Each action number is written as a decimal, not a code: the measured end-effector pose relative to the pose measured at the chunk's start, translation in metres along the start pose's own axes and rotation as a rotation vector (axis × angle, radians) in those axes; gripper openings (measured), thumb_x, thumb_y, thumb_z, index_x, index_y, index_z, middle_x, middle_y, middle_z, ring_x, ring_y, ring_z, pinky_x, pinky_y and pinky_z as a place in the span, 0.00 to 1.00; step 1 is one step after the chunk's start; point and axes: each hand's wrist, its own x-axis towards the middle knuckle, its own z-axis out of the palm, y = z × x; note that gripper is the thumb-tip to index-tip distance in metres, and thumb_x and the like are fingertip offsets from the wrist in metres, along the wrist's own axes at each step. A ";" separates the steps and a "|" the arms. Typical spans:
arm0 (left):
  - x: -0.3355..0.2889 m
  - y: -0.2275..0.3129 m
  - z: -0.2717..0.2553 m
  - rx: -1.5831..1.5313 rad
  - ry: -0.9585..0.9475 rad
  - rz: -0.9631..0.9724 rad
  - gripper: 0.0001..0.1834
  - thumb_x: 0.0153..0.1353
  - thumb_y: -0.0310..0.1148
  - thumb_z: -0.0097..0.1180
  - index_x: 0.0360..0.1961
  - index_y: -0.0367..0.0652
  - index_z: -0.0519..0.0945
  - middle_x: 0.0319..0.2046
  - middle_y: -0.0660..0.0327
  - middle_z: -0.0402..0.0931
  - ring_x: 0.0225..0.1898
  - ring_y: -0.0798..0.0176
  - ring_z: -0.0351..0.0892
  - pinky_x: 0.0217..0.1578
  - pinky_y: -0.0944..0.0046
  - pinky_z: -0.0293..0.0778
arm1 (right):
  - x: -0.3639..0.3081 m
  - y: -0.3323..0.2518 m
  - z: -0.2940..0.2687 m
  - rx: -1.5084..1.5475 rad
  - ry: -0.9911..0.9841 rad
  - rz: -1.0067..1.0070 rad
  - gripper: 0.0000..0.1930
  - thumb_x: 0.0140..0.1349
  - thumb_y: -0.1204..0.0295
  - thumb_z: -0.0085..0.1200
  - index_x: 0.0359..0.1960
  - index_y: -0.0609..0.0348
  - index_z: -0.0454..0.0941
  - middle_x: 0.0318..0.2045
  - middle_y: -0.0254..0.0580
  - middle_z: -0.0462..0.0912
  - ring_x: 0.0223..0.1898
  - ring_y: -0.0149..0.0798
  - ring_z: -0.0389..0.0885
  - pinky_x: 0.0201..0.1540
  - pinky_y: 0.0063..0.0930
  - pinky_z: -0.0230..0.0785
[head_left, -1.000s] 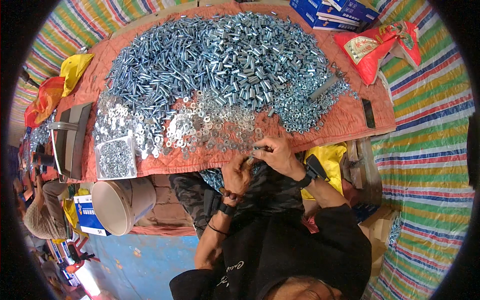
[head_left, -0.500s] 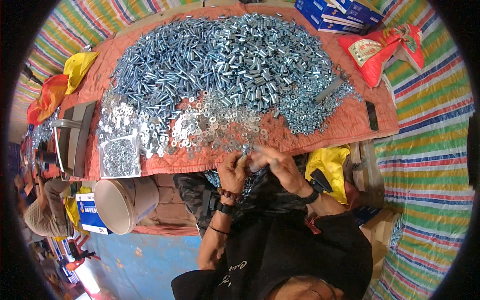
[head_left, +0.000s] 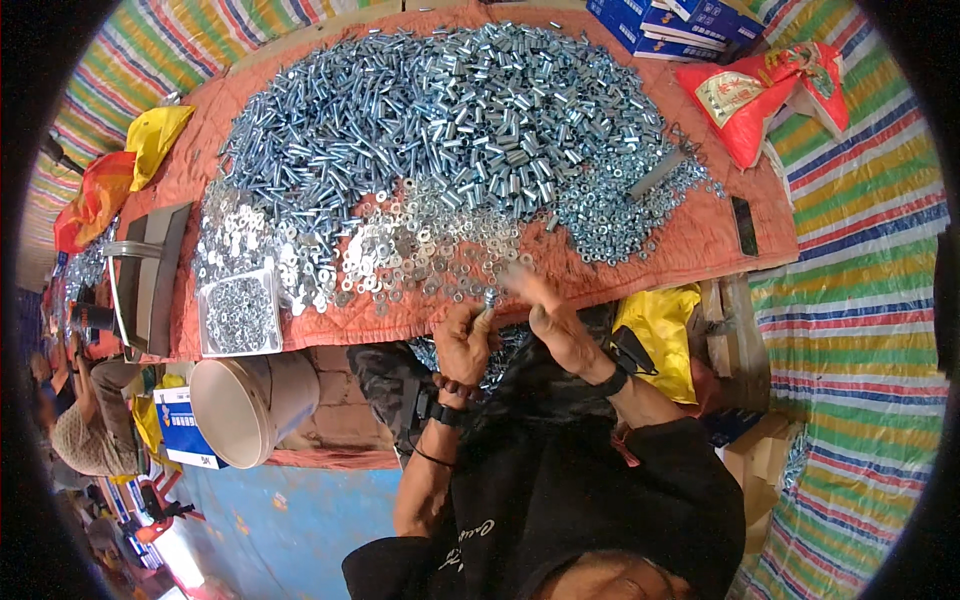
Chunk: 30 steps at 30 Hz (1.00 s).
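Note:
Closed and upright at the table's near edge, my left hand (head_left: 463,345) grips a small shiny metal bolt (head_left: 489,297) whose end sticks up above the thumb and fingers. To its right, my right hand (head_left: 562,335) reaches over the edge toward the flat washers (head_left: 420,248); its fingers are smeared by motion, so whether they hold anything is hidden. Behind the washers lies a wide heap of metal bolts or pins (head_left: 320,125) on the left and metal sleeves (head_left: 500,120) on the right. A pile of nuts (head_left: 605,222) is at the right.
An orange quilted cloth (head_left: 700,240) covers the table. A clear tray of small rings (head_left: 240,315) and a metal holder (head_left: 160,280) stand at left, a white bucket (head_left: 230,410) below. Blue boxes (head_left: 690,25) and a red bag (head_left: 735,110) are far right. Another person (head_left: 95,420) sits far left.
My right hand has moved away from the bolt, its fingers now farther forward and nearer the washers. My left hand stays nearly in place with the bolt.

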 end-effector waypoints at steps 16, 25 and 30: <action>-0.035 -0.033 -0.053 0.067 -0.382 -0.319 0.15 0.64 0.35 0.60 0.46 0.35 0.81 0.22 0.60 0.81 0.23 0.68 0.79 0.26 0.66 0.75 | 0.056 0.089 -0.073 -0.836 0.191 0.014 0.14 0.62 0.73 0.51 0.49 0.62 0.78 0.36 0.56 0.77 0.38 0.60 0.78 0.41 0.47 0.71; 0.116 -0.044 -0.200 0.963 0.131 0.188 0.14 0.55 0.30 0.59 0.44 0.43 0.83 0.34 0.50 0.82 0.37 0.45 0.81 0.38 0.51 0.76 | 0.075 0.098 -0.077 -1.111 0.112 0.039 0.14 0.62 0.76 0.50 0.49 0.55 0.78 0.35 0.54 0.73 0.35 0.59 0.77 0.35 0.48 0.69; 0.140 -0.039 -0.202 1.138 -0.038 0.370 0.16 0.47 0.27 0.64 0.40 0.47 0.82 0.35 0.50 0.74 0.37 0.42 0.78 0.36 0.49 0.75 | 0.075 0.088 -0.083 -0.957 0.188 -0.053 0.15 0.58 0.73 0.59 0.47 0.56 0.78 0.37 0.49 0.76 0.36 0.53 0.79 0.34 0.45 0.71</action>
